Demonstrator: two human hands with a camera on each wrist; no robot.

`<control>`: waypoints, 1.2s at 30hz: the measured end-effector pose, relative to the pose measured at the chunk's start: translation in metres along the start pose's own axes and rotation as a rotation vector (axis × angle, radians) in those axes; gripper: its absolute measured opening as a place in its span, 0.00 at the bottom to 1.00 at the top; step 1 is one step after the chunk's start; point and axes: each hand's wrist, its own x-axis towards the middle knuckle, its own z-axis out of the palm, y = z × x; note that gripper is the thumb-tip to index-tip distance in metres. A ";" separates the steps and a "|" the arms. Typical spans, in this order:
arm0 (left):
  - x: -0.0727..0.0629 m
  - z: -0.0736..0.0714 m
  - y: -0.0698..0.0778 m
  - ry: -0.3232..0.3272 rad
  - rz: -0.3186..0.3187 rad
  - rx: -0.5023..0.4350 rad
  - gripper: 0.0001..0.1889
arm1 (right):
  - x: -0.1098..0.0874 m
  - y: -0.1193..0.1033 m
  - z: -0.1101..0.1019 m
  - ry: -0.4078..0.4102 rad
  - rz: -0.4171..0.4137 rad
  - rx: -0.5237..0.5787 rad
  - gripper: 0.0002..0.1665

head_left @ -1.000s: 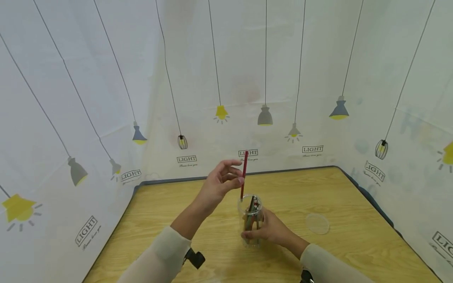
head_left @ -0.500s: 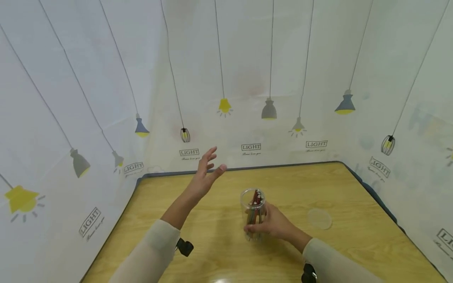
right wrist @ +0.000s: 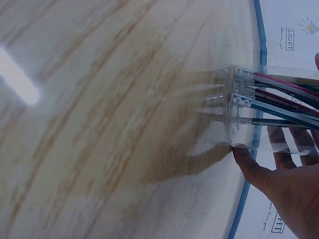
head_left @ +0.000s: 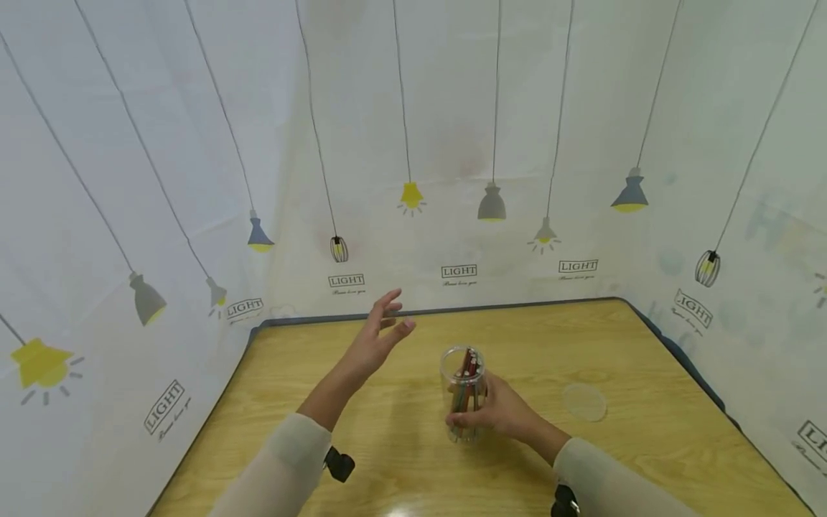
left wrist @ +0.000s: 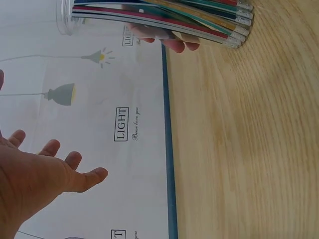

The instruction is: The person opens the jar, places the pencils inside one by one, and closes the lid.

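A clear cylindrical jar (head_left: 448,388) stands upright on the table with several pencils (head_left: 470,362) inside, in red, green and other colours. My right hand (head_left: 507,411) grips the jar low on its right side, with the thumb across the front. In the right wrist view that hand (right wrist: 294,191) has its thumb at the jar's base and other fingers behind the clear wall. Left of the jar and apart from it, my left hand (head_left: 370,350) is raised with nothing in it. Its fingers are spread in the left wrist view, and pencil ends (left wrist: 234,37) show through the jar.
A thin round translucent disc (head_left: 584,402) lies on the wooden table (head_left: 310,366) to the right of the jar. A white sheet (head_left: 362,143) printed with lamps stands around the table's back and sides. Dark devices (head_left: 339,464) sit at both wrists.
My left hand has let go of a red pencil, which was at the jar's mouth, and moved left, away from it. The right hand keeps its grip on the jar.
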 end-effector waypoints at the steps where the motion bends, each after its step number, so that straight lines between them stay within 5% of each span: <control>1: 0.000 0.001 -0.003 -0.003 -0.005 -0.001 0.40 | 0.000 0.000 0.000 -0.002 -0.006 -0.006 0.43; 12: -0.013 0.032 -0.026 -0.079 -0.034 -0.047 0.43 | 0.000 -0.001 -0.002 -0.004 -0.016 -0.024 0.42; 20: -0.026 0.061 -0.033 -0.217 0.005 -0.088 0.45 | -0.004 0.002 -0.005 0.002 0.020 -0.059 0.63; 24: -0.028 0.069 -0.032 -0.255 0.019 -0.078 0.51 | -0.006 0.005 -0.013 -0.067 -0.015 -0.040 0.68; 36: -0.023 0.081 -0.036 -0.271 0.029 -0.081 0.54 | -0.014 0.001 -0.058 -0.171 -0.045 -0.302 0.66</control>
